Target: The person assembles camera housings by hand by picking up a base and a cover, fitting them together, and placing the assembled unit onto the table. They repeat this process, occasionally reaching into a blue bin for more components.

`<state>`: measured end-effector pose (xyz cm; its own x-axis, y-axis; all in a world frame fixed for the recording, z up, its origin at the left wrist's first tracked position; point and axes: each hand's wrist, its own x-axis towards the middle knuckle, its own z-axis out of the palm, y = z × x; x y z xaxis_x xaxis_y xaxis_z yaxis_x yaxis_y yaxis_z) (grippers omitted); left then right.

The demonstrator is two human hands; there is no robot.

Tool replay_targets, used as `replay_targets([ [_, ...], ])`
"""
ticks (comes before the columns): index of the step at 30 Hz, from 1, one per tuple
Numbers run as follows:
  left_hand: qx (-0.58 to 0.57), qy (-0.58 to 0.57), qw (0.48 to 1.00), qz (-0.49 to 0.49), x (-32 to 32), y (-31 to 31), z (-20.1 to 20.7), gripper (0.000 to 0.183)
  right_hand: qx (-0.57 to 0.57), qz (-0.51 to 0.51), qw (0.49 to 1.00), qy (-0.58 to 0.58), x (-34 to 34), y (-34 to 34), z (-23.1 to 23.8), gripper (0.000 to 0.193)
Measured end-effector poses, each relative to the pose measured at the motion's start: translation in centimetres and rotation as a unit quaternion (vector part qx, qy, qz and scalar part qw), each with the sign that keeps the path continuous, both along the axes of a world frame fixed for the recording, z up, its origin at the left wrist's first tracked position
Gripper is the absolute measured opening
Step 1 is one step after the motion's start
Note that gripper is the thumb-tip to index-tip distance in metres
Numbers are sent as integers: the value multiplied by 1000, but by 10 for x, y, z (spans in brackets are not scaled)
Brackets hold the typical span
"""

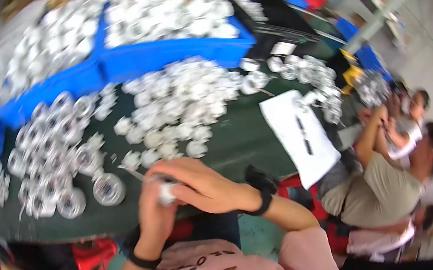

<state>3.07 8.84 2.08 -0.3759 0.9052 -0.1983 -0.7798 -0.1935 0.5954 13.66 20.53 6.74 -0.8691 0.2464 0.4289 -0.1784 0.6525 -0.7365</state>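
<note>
Both hands meet at the near edge of the dark green table, closed around one small white and silver round part (167,192). My left hand (155,217) grips it from below and the left, while my right hand (205,186) wraps over its top. Fingers cover most of the part, so its exact kind does not show. Just beyond the hands spreads a heap of small white plastic parts (176,100). To the left lie several round, clear and silver parts (109,189) like lamp housings, some piled on each other.
Blue bins (179,49) filled with white parts line the far and left sides. A black crate (287,35) stands at the back. Right of the heap lies a white paper sheet (286,127) with a black pen (303,136) on it. Co-workers (379,191) sit at the right.
</note>
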Motion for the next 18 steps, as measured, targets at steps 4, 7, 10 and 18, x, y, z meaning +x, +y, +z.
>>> replay_targets([
  [4,-51,190,980,23,-33,-43,-4,48,114,-137,983,50,-53,97,23,32],
  [7,-116,265,957,4,-36,-59,-9,37,250,-342,904,47,-92,204,22,33],
  [10,-119,269,955,-28,-19,-57,10,37,324,-457,824,-82,-114,268,31,40],
  [18,-179,262,948,-22,-13,-58,6,44,408,-509,750,-109,-152,312,15,11],
])
